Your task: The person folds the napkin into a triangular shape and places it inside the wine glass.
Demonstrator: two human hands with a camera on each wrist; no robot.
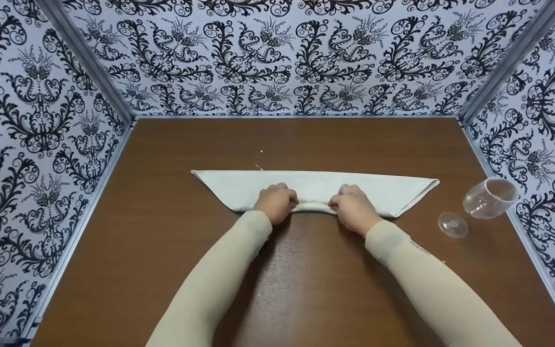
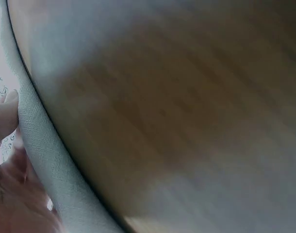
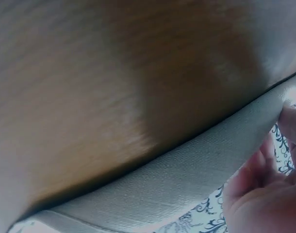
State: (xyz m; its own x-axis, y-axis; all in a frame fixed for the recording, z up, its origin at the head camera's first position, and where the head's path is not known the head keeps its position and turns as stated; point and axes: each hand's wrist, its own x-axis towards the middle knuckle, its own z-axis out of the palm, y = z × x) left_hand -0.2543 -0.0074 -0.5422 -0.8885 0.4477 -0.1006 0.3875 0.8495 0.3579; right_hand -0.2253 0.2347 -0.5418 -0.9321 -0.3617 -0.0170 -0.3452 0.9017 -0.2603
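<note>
A white cloth napkin (image 1: 306, 182), folded into a long shape with slanted ends, lies across the middle of the brown table. Its near edge is rolled into a thick band (image 1: 313, 207) between the two hands. My left hand (image 1: 273, 205) pinches this roll left of centre, fingers curled over it. On the right, my right hand (image 1: 354, 209) grips the same roll in a like way. Close up in the left wrist view, the thumb and fingers meet the cloth (image 2: 51, 145). The right wrist view has fingers against the rolled cloth (image 3: 187, 170) too.
A clear stemmed glass (image 1: 487, 200) stands to the right of the napkin, near the table's right edge. Small light specks (image 1: 259, 167) lie just behind the napkin. Patterned black-and-white walls (image 1: 268, 58) enclose the brown table (image 1: 162, 270) at the back and sides.
</note>
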